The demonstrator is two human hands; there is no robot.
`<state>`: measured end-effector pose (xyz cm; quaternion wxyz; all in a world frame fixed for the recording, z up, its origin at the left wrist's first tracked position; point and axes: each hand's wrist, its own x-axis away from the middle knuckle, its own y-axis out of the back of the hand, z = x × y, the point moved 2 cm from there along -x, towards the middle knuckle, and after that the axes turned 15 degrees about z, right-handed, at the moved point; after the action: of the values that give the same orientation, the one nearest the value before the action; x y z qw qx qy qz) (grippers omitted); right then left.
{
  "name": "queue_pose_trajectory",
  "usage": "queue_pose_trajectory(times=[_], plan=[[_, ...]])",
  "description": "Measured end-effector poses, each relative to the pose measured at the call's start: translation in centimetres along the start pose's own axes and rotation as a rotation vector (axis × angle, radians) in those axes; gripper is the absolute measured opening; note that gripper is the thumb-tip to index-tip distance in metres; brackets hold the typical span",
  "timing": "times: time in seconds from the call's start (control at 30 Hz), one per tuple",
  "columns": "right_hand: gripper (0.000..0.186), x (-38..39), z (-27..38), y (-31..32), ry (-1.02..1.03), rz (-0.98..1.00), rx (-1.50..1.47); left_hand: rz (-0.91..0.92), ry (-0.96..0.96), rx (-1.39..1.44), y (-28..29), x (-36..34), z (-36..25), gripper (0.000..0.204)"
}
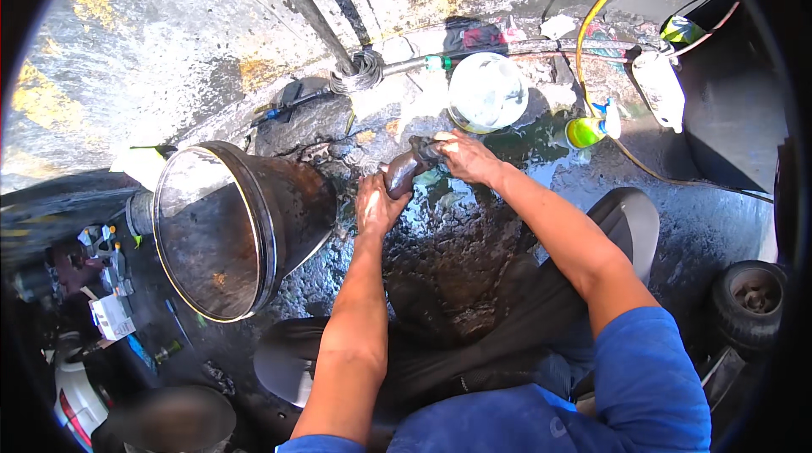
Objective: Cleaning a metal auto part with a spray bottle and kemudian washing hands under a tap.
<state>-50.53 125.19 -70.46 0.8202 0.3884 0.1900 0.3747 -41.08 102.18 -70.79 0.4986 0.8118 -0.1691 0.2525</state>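
Observation:
Between my hands, just above wet ground, is a dark, rounded, grey-brown part (403, 174) whose kind I cannot make out. My left hand (381, 206) is closed around its near end, thumb toward the right. At its far right end, my right hand (467, 157) pinches a small dark piece (426, 151); whether that belongs to the part or is separate, I cannot tell. A white bucket (487, 91) stands just beyond my right hand. Left of my left hand lies a large rusty metal cone-shaped vessel (326, 199), its wide round mouth facing left.
A spray bottle (585, 132) with yellow-green liquid and a white jug (658, 89) are at the right. A yellow hose (584, 38) runs down past them. A wire coil (359, 74) lies beyond the vessel. At the right edge is a wheel (751, 304); leftward are scattered tools and a box (112, 318).

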Motion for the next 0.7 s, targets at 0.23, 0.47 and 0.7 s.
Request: queue_pose_trajectory(times=[0.23,0.47,0.7], plan=[[0.033,-2.5,-1.5,0.2,-0.685,0.805,-0.432,-0.110,-0.063,-0.033,-0.1,0.2,-0.3,0.081],[0.043,-2.4,-1.6,-0.6,-0.873,0.883,-0.761,-0.018,0.014,-0.039,-0.3,0.4,-0.6,0.087],[0.016,-0.9,-1.8,-2.1,-0.898,0.642,-1.179,-0.068,-0.032,-0.065,0.1,0.9,-1.3,0.086]])
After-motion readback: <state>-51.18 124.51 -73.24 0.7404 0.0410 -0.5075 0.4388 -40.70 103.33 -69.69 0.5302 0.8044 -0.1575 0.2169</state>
